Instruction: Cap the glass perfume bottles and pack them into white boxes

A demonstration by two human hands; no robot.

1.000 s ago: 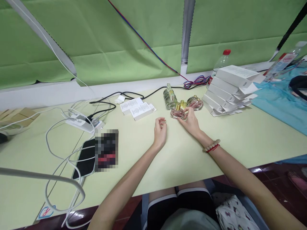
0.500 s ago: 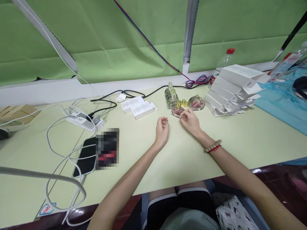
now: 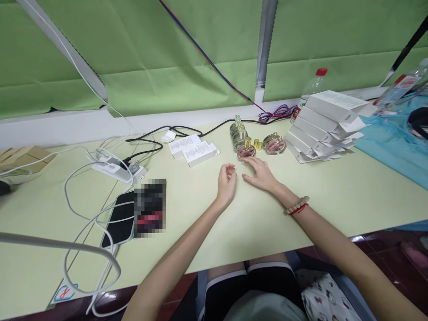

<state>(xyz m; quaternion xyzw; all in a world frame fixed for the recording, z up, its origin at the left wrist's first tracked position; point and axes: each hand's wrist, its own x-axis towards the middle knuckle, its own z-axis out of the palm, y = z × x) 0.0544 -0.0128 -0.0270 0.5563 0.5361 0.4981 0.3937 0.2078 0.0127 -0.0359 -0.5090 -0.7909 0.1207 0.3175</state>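
My right hand (image 3: 261, 174) is open over the table, its fingers stretched out and thumb apart. Its fingertips are at the near edge of a small round perfume bottle (image 3: 246, 152) with pink contents and a gold-coloured top; whether they touch is unclear. Just left of it, my left hand (image 3: 226, 183) rests on its side, loosely curled, with a gap between thumb and fingers and nothing visible inside. Behind the right hand stand a row of greenish glass bottles (image 3: 236, 133), a loose gold cap (image 3: 257, 144) and another round pink bottle (image 3: 274, 144).
White printed boxes (image 3: 200, 154) lie left of the bottles. Stacked white cartons (image 3: 327, 120) with open flaps stand right, before a red-capped plastic bottle (image 3: 307, 93). At left are a power strip (image 3: 113, 168), a phone (image 3: 118, 220) and white cables (image 3: 67, 245).
My right hand has gone from pinched fingers at the pink bottle to fingers spread, slightly lower and left. The bottle has shifted slightly left. My left hand has barely moved.
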